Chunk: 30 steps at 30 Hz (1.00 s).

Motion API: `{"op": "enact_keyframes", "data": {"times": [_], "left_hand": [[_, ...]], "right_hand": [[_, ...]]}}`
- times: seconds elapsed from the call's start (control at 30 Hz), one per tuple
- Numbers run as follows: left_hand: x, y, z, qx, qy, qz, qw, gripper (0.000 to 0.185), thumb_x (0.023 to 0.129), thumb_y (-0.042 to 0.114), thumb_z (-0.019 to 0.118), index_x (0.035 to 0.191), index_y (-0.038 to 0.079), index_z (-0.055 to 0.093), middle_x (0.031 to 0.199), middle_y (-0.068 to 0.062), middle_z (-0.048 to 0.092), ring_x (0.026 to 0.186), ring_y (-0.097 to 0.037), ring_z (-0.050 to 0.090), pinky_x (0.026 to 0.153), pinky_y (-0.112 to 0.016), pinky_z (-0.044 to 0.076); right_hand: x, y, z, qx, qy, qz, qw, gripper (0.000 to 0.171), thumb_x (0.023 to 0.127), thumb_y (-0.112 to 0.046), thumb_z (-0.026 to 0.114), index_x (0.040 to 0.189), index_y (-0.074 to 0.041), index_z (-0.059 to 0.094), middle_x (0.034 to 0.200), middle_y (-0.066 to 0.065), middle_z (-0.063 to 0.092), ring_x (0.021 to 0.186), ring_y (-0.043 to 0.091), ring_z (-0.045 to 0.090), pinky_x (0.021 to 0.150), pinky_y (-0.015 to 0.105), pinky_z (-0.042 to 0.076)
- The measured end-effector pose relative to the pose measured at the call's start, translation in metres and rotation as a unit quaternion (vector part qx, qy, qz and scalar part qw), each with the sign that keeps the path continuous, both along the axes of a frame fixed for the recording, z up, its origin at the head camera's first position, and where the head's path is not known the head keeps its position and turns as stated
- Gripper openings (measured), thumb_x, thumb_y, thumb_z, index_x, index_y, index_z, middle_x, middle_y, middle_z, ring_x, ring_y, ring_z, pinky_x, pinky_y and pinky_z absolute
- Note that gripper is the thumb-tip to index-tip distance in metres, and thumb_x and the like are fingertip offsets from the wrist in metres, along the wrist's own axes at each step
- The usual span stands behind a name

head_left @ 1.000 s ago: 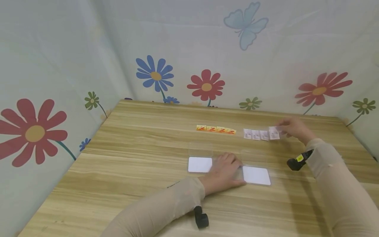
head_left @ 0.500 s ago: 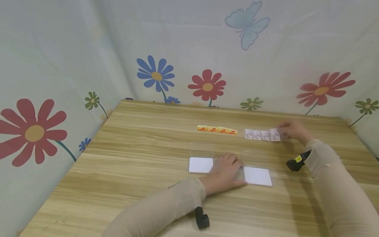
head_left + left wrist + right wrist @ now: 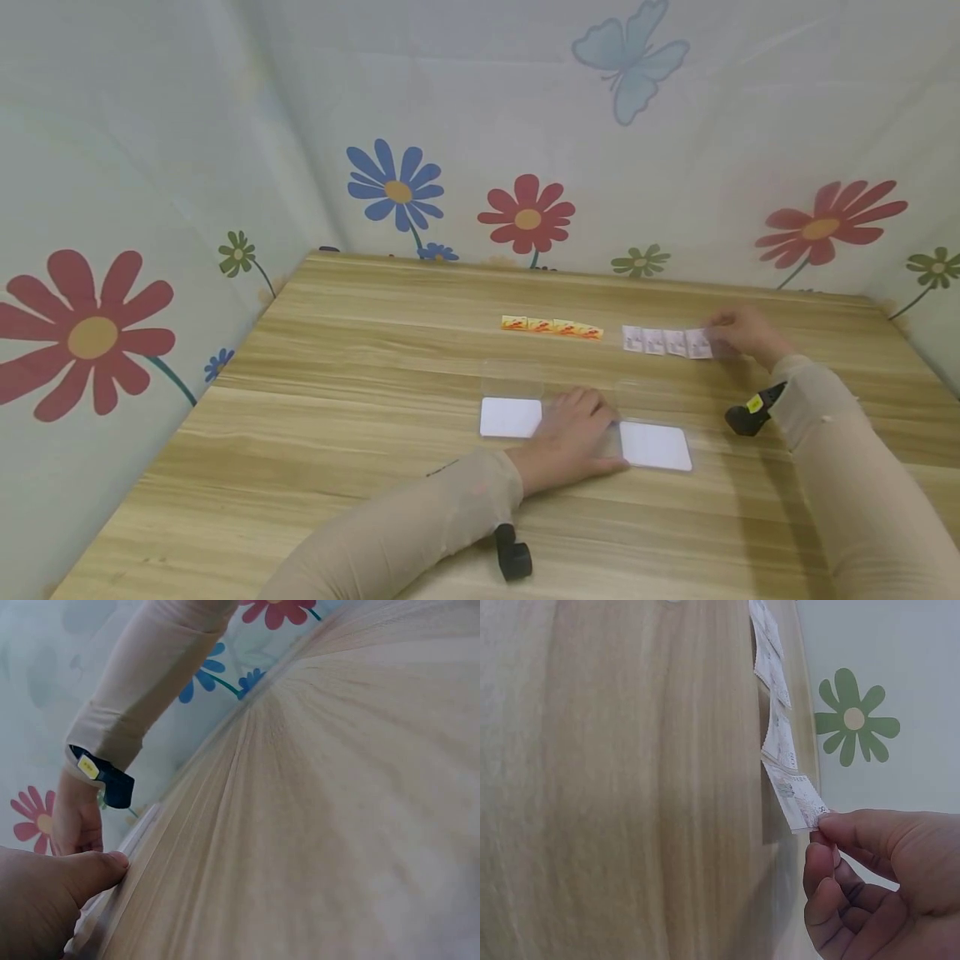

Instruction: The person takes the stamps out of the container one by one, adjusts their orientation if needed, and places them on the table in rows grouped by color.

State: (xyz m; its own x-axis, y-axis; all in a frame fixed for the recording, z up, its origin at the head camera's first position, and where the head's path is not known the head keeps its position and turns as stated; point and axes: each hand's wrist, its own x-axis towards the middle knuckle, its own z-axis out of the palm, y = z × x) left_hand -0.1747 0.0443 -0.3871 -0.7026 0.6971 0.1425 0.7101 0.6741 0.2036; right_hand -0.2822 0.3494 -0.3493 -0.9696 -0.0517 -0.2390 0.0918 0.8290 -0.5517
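My right hand (image 3: 746,333) pinches the corner of a pale stamp (image 3: 799,799) between thumb and fingertip. That stamp is the rightmost in a row of pale purple stamps (image 3: 652,342); in the right wrist view its held edge is slightly raised from the table. My left hand (image 3: 568,442) rests on the table between two clear cases, each with a white card in its near half. Its thumb and fingertips touch the left side of the right case (image 3: 655,447). The left case (image 3: 510,417) lies close by its knuckles, partly hidden.
A row of yellow and red stamps (image 3: 551,327) lies left of the pale row. The transparent lid (image 3: 512,379) of the left case lies folded back on the wooden table (image 3: 337,350). A flower-printed curtain (image 3: 675,167) stands behind the table.
My right hand has lowered the rightmost pale stamp a little, and it now sits nearer in line with its row. The left hand stays in place. The head view has shifted slightly.
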Motion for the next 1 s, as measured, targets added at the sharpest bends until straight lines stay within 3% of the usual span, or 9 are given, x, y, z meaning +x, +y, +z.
{"op": "enact_keyframes", "data": {"times": [0.43, 1.0], "left_hand": [[-0.0014, 0.0012, -0.0027, -0.002, 0.007, -0.003, 1.0000, 0.055, 0.076, 0.062, 0.055, 0.113, 0.021, 0.055, 0.112, 0.005, 0.049, 0.108, -0.011, 0.044, 0.099, -0.030, 0.036], [-0.0010, 0.0009, -0.0044, 0.003, 0.010, -0.001, 0.9999, 0.054, 0.076, 0.062, 0.055, 0.112, 0.021, 0.055, 0.111, 0.005, 0.049, 0.108, -0.011, 0.044, 0.096, -0.030, 0.038]], "right_hand": [[-0.0012, 0.0006, -0.0030, 0.007, 0.004, 0.001, 1.000, 0.034, 0.088, -0.019, 0.054, 0.109, 0.007, 0.055, 0.092, 0.018, 0.061, 0.075, 0.018, 0.051, 0.061, 0.025, 0.041], [-0.0016, 0.0002, -0.0052, 0.021, 0.001, 0.000, 1.000, 0.035, 0.087, -0.021, 0.054, 0.108, 0.008, 0.056, 0.095, 0.021, 0.061, 0.080, 0.023, 0.054, 0.061, 0.023, 0.040]]}}
